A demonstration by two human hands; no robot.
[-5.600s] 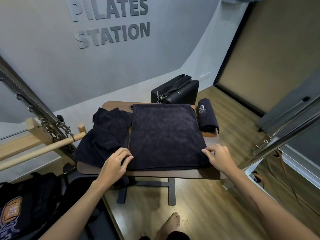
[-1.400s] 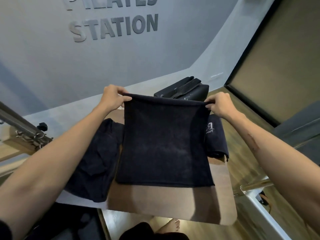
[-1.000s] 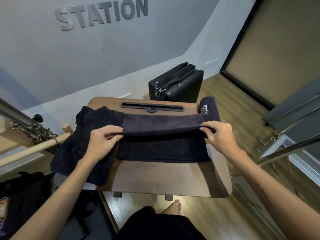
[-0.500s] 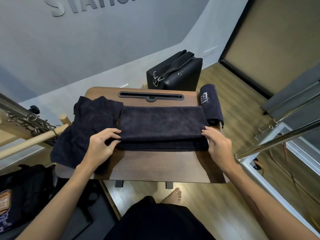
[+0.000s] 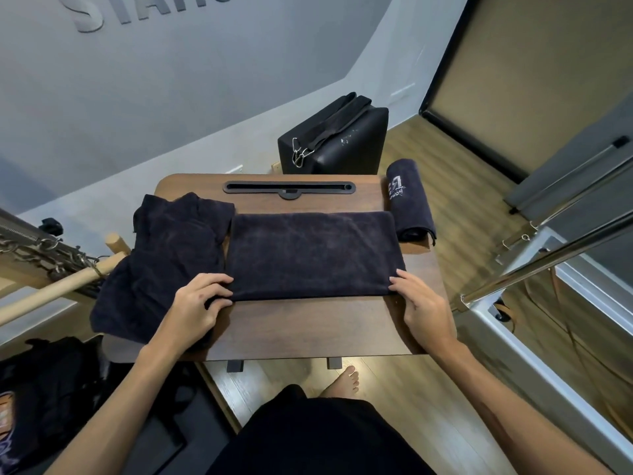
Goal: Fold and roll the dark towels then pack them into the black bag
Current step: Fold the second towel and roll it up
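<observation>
A dark towel (image 5: 311, 255) lies folded into a wide band on the brown table (image 5: 308, 327). My left hand (image 5: 197, 305) pinches its near left corner, and my right hand (image 5: 419, 301) holds the near right corner with the fingers on the cloth. A heap of loose dark towels (image 5: 161, 265) sits at the table's left and hangs over the edge. A rolled dark towel (image 5: 409, 205) with white lettering lies at the far right corner. The black bag (image 5: 337, 142) stands on the floor behind the table, its straps and metal clips on top.
A black slot handle (image 5: 289, 187) is set into the table's far edge. A wooden bar with springs and chains (image 5: 58, 265) lies to the left. A metal frame (image 5: 548, 258) runs along the right. A dark backpack (image 5: 41, 389) is at lower left. My bare foot (image 5: 342, 380) shows under the table.
The towel lay spread flat, was lifted by its far corners, then folded toward me into a band. Over the last half second my hands drew the top layer's edge down to the near edge.
</observation>
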